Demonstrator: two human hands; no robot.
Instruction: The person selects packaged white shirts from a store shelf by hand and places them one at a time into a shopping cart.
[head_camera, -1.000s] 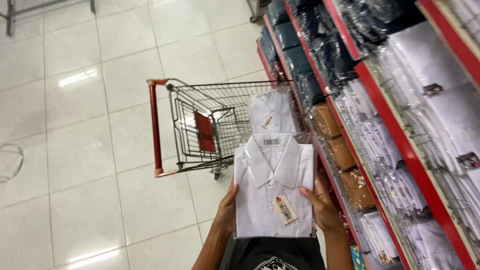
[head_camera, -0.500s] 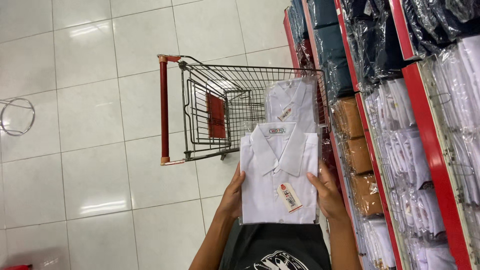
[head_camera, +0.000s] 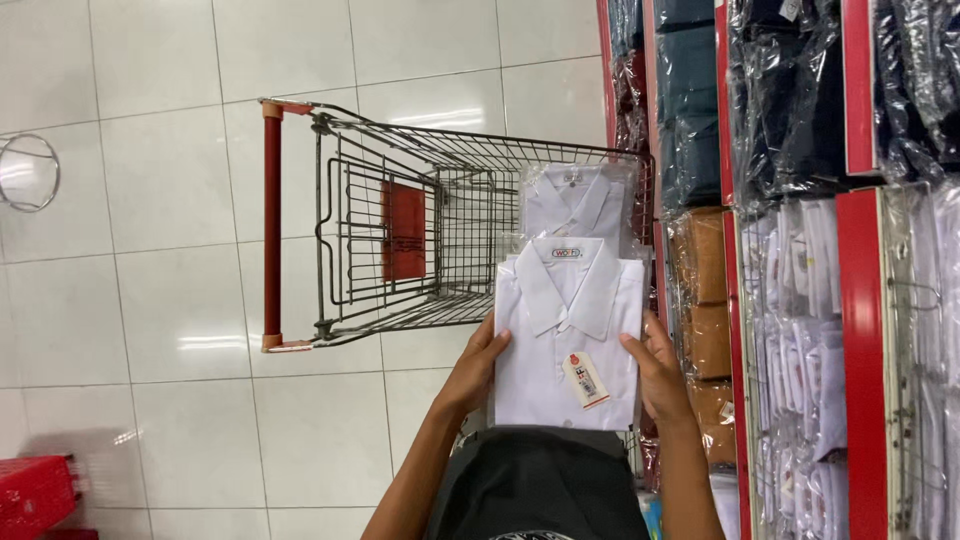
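Note:
Both hands hold a folded white shirt (head_camera: 565, 325) in a clear plastic bag with a paper tag on its front. My left hand (head_camera: 478, 368) grips its left edge and my right hand (head_camera: 655, 368) grips its right edge. The shirt is held flat above my dark top, just in front of a wire shopping cart (head_camera: 400, 170) with a red handle bar. A second bagged white shirt (head_camera: 575, 200) lies inside the cart at its right side.
Red-edged shelves (head_camera: 860, 280) run along the right, stacked with bagged white, dark and brown garments. A red basket (head_camera: 35, 495) sits at the bottom left on the white tiled floor. A round wire ring (head_camera: 25, 172) lies at the far left.
The view has shifted so the cart and shelves sit more squarely in frame. The held shirt stays in both hands, close to the cart's near edge.

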